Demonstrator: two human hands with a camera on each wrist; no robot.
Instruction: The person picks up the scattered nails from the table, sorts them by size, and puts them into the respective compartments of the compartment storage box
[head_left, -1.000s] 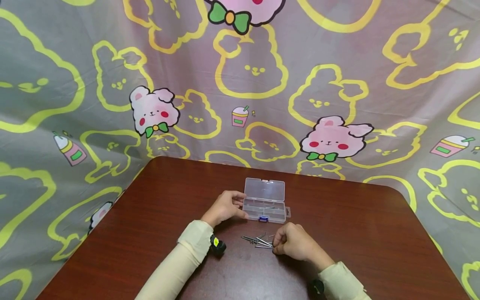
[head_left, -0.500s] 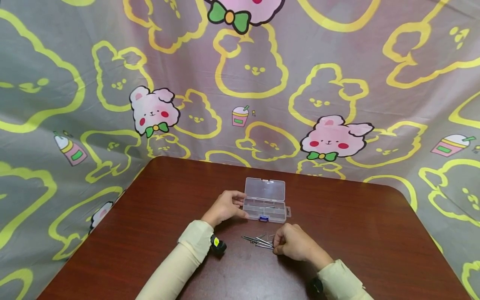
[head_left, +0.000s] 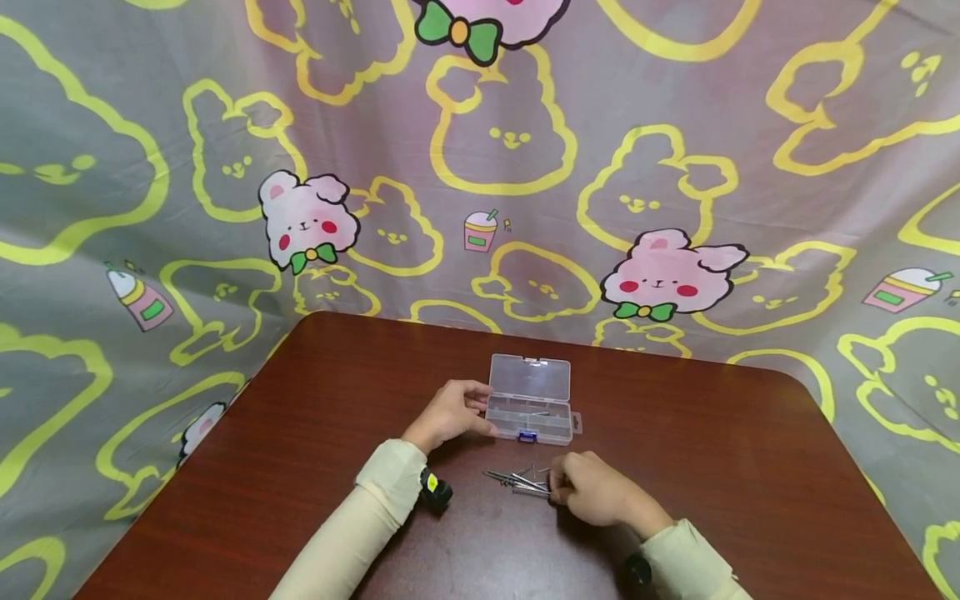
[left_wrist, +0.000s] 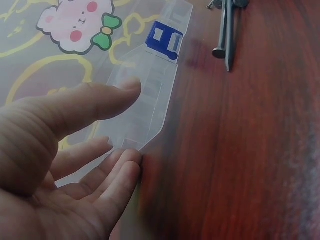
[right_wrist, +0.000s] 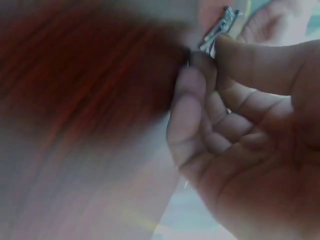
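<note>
A clear plastic compartment box (head_left: 528, 421) stands with its lid (head_left: 529, 378) up and a blue latch (head_left: 527, 437) at its front. One thin metal piece (head_left: 538, 413) lies inside. My left hand (head_left: 450, 412) rests at the box's left end, thumb by the front corner; in the left wrist view its fingers are loosely extended. In front of the box lies a small pile of silver nails (head_left: 517, 481). At the pile's right end, my right hand (head_left: 596, 490) pinches a nail between thumb and forefinger; most of that nail is hidden by the fingers.
Everything stands on a dark red-brown wooden table (head_left: 360, 375). A grey patterned cloth (head_left: 525, 208) hangs behind it and at both sides. The box has a hanging tab (head_left: 577, 422) on its right end.
My right hand has shifted slightly to the right at the end of the pile. The left hand and the box have stayed in place.
</note>
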